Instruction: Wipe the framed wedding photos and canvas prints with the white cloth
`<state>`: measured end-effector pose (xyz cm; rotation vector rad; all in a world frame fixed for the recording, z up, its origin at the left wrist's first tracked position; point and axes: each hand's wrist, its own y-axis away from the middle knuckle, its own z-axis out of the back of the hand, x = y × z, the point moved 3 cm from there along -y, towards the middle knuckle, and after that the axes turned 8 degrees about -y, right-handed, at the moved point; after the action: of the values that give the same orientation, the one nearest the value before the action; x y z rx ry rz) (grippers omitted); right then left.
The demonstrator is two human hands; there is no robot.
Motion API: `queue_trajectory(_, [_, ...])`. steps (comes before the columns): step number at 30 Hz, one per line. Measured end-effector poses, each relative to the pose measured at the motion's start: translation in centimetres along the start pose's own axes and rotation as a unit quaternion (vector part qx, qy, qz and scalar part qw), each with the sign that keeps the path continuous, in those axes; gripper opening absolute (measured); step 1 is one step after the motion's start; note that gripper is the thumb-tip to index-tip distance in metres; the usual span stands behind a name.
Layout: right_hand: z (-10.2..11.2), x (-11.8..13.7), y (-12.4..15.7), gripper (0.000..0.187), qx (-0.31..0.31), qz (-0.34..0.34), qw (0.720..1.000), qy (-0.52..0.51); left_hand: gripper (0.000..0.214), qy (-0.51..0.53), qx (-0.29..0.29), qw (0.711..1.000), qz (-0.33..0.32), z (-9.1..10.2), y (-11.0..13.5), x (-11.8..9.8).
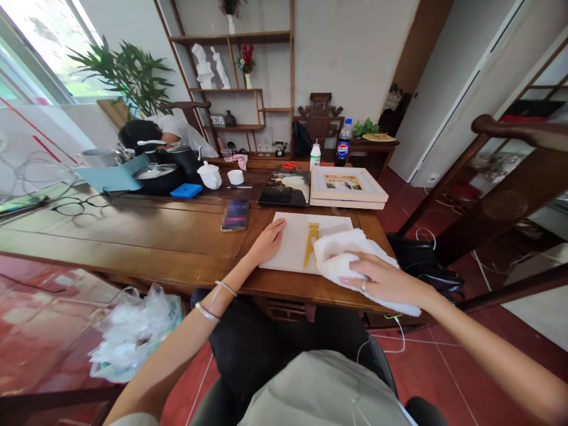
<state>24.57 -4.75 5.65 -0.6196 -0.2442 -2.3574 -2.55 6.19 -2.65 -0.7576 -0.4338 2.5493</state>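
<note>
Just beyond board [288, 242] and cloth [337, 251]: phone [235, 214], frames [348, 188], perhaps a book [286, 188].

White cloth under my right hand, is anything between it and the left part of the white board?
Yes. A yellow stand piece lies on the white board just left of the white cloth, between it and the left hand resting on the board's left edge.

Bright daylight from window [39, 41] top left, blown out w/ glare. Counter [155, 236] evenly lit, soft shadows only. Strong wide-angle distortion: edges bend, door frames curve on the right. Phone screen [235, 214] pixelated. Centre sharp, corners slightly soft; red floor [53, 307] glossy w/ reflections.
</note>
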Motion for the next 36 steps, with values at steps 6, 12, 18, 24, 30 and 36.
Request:
queue_trajectory(6, [0.8, -2.9, -3.3, 0.043, -0.014, 0.006, 0.999, 0.031, 0.045, -0.002, 0.002, 1.0, -0.004, 0.1, 0.0, 0.1])
queue_trajectory(12, [1.8, -6.5, -9.5, 0.038, -0.091, -0.01, 0.994, 0.057, 0.047, -0.011, 0.002, 1.0, -0.006, 0.2, 0.0, 0.0])
queue_trajectory(18, [0.6, -4.1, -8.4, 0.029, -0.08, 0.029, 0.993, 0.078, 0.046, -0.003, 0.001, 1.0, 0.004, 0.2, 0.0, -0.2])
queue_trajectory(24, [-1.1, 1.5, -2.7, 0.018, -0.021, 0.12, 0.99, 0.068, 0.046, -0.008, -0.004, 1.0, 0.004, 0.1, 0.0, -0.3])
queue_trajectory(30, [-1.4, 1.9, -5.2, 0.024, -0.03, 0.115, 0.992, 0.05, 0.046, -0.005, -0.004, 1.0, 0.003, 0.1, 0.0, -0.2])
queue_trajectory(36, [-1.3, -0.4, -12.9, 0.027, -0.08, 0.019, 0.991, 0.107, 0.046, -0.006, 0.0, 1.0, 0.001, 0.2, -0.1, 0.0])
